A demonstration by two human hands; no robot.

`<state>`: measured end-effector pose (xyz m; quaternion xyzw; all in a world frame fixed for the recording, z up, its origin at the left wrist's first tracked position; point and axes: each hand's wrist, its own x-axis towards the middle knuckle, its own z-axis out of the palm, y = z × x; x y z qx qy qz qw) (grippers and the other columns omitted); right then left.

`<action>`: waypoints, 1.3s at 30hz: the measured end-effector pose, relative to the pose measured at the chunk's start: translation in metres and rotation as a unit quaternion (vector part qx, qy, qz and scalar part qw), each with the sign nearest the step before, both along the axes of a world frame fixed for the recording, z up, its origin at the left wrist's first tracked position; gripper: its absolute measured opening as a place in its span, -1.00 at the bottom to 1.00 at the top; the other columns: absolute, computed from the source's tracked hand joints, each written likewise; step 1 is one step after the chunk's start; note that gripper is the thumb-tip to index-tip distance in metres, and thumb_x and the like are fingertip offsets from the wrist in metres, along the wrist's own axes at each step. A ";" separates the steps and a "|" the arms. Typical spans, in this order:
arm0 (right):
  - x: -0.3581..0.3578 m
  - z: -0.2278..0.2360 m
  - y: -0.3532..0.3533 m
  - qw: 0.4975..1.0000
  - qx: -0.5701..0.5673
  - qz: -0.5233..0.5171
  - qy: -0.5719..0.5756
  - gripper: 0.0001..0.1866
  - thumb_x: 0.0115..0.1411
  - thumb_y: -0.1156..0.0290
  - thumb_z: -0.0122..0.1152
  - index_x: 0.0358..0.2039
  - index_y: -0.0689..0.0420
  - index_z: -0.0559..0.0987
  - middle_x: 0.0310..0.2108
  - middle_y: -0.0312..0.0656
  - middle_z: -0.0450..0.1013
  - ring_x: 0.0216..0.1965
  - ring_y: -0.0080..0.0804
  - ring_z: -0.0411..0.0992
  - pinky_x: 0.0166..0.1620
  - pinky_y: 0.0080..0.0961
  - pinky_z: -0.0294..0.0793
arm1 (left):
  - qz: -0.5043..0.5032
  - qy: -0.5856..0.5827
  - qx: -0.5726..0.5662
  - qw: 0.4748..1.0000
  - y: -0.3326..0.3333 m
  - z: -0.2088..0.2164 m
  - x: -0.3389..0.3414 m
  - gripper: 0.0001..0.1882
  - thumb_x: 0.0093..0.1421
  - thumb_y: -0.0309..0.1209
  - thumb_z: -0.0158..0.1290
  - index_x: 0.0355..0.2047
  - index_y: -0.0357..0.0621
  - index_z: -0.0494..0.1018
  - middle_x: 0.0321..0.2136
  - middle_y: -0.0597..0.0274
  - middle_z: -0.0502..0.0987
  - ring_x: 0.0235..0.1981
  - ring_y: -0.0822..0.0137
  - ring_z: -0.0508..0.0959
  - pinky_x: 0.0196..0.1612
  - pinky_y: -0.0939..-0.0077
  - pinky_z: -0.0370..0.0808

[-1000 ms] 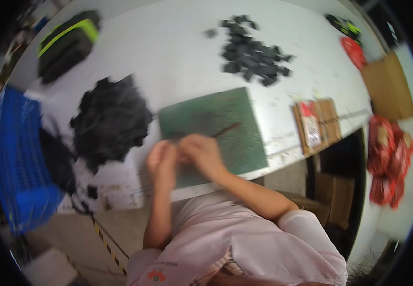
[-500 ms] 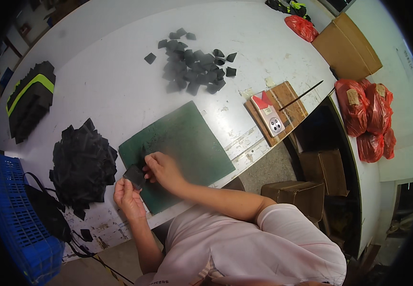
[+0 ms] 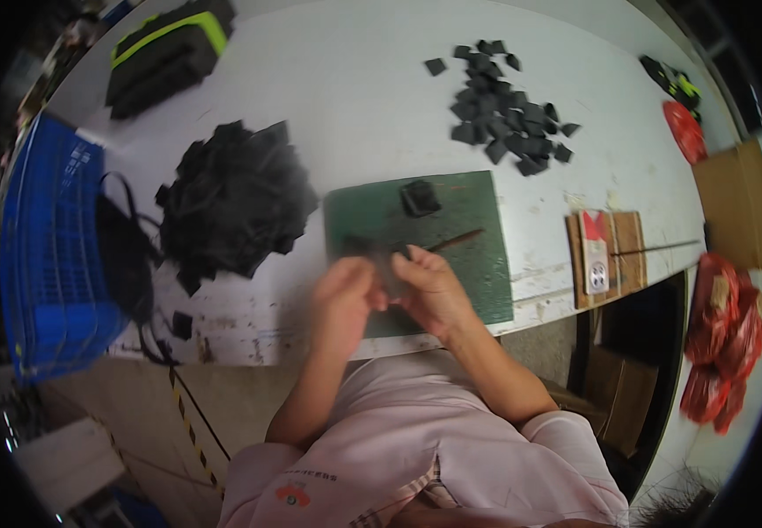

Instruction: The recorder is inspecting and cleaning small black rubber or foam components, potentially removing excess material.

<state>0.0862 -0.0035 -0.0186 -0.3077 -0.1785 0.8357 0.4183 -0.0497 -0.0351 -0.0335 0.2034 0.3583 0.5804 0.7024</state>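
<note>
Over the near half of the green mat [image 3: 478, 264], my right hand [image 3: 434, 286] is closed, thumb and fingers pinching a thin black piece [image 3: 387, 275] that is smeared by motion. Just left of it, my left hand [image 3: 344, 295] is blurred, its fingers curled close to the same piece. Whether they grip it cannot be made out. Farther up the mat lies a small stack of black square pieces [image 3: 420, 199]. A thin brown stick [image 3: 457, 239] rests beside my right hand.
A large heap of black pieces [image 3: 236, 198] lies left of the mat, a scattered group [image 3: 504, 114] beyond it. A blue crate [image 3: 64, 255] and black bag [image 3: 126, 255] stand left. Rightward are a phone [image 3: 595, 251] on a wooden board [image 3: 629, 231], a rod [image 3: 667, 247] and red bags [image 3: 722, 343].
The view has swung, shifting the table scene rightward. My hands have come from the mat's left edge to in front of my body. A small stack and brown stick now show on the mat.
</note>
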 end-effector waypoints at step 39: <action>0.004 -0.026 -0.024 0.579 0.489 -0.163 -0.632 -0.76 -0.20 0.53 0.17 -0.42 0.20 0.44 -0.54 -0.16 0.27 -0.56 -0.25 0.34 -0.55 -0.43 0.35 | 0.118 0.290 -0.028 0.949 0.006 0.001 0.026 -0.91 0.03 -0.68 -0.11 -0.44 -0.27 0.29 -0.67 0.30 0.33 -0.84 0.63 0.16 -0.80 0.73 0.15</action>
